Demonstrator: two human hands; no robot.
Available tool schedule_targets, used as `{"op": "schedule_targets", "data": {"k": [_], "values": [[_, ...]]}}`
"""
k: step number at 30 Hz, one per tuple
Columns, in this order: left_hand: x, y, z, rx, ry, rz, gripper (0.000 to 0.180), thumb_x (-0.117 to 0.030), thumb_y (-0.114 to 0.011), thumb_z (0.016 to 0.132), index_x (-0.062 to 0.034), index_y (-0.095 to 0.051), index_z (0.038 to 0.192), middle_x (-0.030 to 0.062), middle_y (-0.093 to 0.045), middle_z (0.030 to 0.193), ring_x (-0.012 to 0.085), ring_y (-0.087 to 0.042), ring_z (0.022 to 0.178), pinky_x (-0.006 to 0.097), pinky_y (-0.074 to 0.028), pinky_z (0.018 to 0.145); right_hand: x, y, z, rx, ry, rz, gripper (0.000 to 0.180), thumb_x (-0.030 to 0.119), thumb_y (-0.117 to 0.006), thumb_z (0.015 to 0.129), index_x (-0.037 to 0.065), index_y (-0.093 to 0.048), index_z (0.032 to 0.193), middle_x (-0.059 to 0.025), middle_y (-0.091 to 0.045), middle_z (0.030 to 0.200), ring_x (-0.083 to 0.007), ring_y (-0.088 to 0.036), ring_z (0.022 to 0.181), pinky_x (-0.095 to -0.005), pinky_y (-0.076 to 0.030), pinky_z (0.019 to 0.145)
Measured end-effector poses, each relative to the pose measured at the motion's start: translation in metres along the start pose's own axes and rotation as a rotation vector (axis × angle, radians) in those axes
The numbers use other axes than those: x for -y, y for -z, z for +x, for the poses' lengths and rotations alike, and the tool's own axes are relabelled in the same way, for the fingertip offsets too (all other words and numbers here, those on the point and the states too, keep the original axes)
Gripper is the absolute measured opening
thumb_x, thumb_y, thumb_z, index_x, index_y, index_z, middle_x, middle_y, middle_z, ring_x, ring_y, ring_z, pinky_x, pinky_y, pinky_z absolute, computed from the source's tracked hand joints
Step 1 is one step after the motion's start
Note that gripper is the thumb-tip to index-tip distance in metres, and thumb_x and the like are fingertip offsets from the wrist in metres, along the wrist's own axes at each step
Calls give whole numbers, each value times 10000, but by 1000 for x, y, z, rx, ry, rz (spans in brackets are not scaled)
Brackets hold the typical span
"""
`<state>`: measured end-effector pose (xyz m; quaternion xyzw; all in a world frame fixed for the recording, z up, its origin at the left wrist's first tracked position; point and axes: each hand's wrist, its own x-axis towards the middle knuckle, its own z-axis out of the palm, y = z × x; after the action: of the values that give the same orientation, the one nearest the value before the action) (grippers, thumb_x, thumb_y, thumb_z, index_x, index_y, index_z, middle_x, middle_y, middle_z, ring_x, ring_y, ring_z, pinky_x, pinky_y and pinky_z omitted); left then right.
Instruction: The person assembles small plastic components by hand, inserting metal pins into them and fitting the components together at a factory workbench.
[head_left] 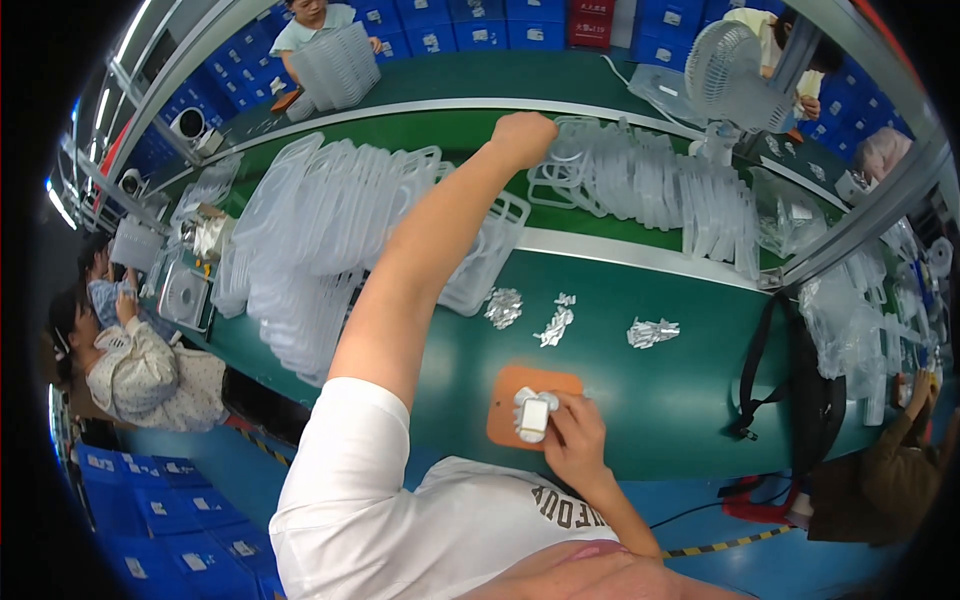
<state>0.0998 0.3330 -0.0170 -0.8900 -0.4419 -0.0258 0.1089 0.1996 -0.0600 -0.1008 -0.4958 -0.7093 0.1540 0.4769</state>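
Head view: green table (pixel 680 400), blue crates (pixel 150 510) around.

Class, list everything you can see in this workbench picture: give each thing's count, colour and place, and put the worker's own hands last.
Clear plastic trays: many, translucent white, stacked at left.
More clear trays: a row, translucent, on the far belt.
Crumpled foil pieces: three, silver, on the green table.
Orange pad: one, near edge.
Small white part: one, on the pad.
Fan: one, white, far right.
Blue crates: many, along the back.
Left hand: reaching to the far trays, fisted.
Right hand: holding the white part.
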Motion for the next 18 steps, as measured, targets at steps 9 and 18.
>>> {"op": "schedule_targets", "data": {"k": [9, 18], "values": [[-44, -8, 46, 106, 191, -463, 521, -398, -802, 622, -51, -709, 1000, 141, -690, 1042, 278, -658, 961, 354, -517, 855, -5, 8, 4, 63, -2, 89, 334, 35, -736, 696, 9, -665, 1022, -103, -637, 1019, -276, -619, 848, -383, -465, 718], [-29, 124, -71, -274, -86, -904, 354, -134, -680, 731, 19, -682, 1051, 59, -632, 794, 134, -579, 700, 277, -483, 649, -2, 12, 4, 25, -32, 90, 309, 45, -726, 742, 0, -657, 1040, -118, -633, 995, -299, -620, 843, -390, -478, 737]]}}
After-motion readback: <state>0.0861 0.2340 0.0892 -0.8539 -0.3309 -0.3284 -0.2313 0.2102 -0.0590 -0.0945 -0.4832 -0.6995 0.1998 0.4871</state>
